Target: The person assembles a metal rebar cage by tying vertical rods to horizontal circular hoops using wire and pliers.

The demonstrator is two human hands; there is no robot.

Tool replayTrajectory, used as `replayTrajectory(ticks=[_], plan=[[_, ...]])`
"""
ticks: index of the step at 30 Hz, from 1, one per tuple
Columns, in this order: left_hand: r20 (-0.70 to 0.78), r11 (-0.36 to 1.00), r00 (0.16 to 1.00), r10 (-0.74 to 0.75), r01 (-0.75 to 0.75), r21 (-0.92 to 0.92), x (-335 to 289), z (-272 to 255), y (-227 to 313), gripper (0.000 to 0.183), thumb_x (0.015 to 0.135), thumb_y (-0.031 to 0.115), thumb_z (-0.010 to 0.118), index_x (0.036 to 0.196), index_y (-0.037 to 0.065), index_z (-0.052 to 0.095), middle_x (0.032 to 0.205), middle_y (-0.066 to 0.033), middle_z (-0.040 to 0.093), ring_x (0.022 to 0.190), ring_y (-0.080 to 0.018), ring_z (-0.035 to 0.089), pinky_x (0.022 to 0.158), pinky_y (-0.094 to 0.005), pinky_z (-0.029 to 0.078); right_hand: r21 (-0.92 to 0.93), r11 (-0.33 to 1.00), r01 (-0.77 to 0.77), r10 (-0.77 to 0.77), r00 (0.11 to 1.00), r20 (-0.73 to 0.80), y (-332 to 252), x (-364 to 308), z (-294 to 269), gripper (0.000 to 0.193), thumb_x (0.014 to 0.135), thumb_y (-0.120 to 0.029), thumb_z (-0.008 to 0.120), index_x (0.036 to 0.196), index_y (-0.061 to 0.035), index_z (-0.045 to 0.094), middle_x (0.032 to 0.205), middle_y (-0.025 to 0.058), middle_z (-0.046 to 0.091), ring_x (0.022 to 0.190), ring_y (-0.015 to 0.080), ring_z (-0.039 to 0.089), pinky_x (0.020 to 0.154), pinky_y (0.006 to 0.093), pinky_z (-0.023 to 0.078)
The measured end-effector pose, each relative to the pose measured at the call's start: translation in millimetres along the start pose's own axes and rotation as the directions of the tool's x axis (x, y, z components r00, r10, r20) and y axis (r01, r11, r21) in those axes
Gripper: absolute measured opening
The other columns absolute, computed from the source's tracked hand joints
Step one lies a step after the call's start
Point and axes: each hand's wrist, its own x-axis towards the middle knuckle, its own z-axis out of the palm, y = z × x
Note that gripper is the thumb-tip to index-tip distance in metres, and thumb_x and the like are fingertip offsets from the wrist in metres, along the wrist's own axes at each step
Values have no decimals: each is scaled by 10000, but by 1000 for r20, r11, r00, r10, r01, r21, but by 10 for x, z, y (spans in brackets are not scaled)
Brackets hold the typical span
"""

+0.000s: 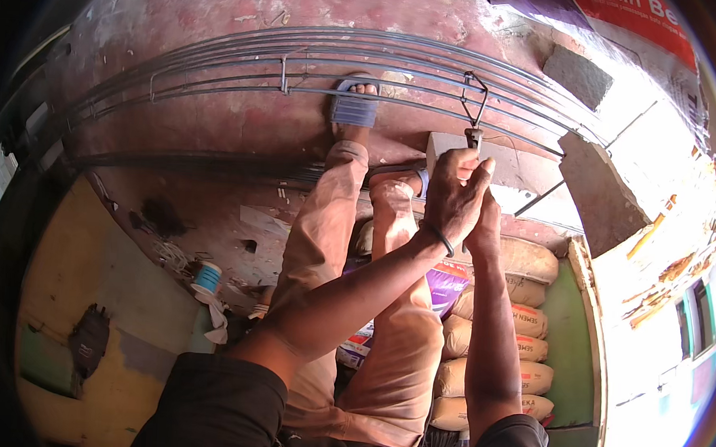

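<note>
Steel rods (327, 35) stretched across the reddish floor (242, 124), dark pliers (473, 138) right up against a bent metal loop (484, 105) on them, left hand (452, 198) and right hand (488, 222) pressed together, both clenched around the pliers, a grey block (598, 192) nearby

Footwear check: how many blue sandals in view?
2: left sandal, on the left foot, upper centre of the picture; right sandal, on the right foot, mostly hidden, just left of the left hand.
</note>
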Motion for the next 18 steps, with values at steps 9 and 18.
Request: replayTrajectory(ticks=[9,18], plan=[[256,868,836,-484,496,23,364,-38,-159,538,890,328,629,1209,-82,492,860,-215,613,458,-236,563,363,-348,432,716,-205,-667,-36,736,676,295,-3,-79,238,947,-252,592,1003,-21,596,861,109,663,668,224,663,574,389,572],[472,554,811,-346,582,-595,592,50,-413,224,922,159,637,1118,51,633,1079,-68,664,1059,-210,628,916,-351,483,589,456,-668,313,739,597,-291,60,-528,589,801,-391,771,1168,-15,505,777,74,571,540,160,595,451,279,509]])
